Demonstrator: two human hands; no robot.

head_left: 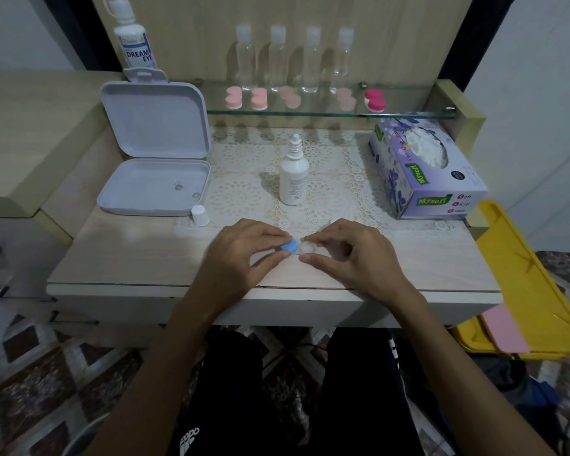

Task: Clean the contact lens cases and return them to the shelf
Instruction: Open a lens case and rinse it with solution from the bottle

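Note:
A contact lens case [296, 247] with one blue cap and one white cap is held between both hands just above the table's front middle. My left hand [244, 255] pinches the blue-capped side between thumb and fingers. My right hand [346, 258] pinches the white cap from the right. Several pink lens cases [259, 99] and a magenta one [374, 100] sit in a row on the glass shelf [408, 114] at the back. A white solution bottle [293, 174] stands uncapped on the lace mat, and its white cap [200, 214] stands to the left.
An open grey plastic box [155, 159] lies at the left with two lenses in its tray. A tissue box [425, 166] is at the right. Clear bottles [311, 59] line the shelf. A large solution bottle [133, 37] stands behind the box. A yellow bin [520, 274] is at the right.

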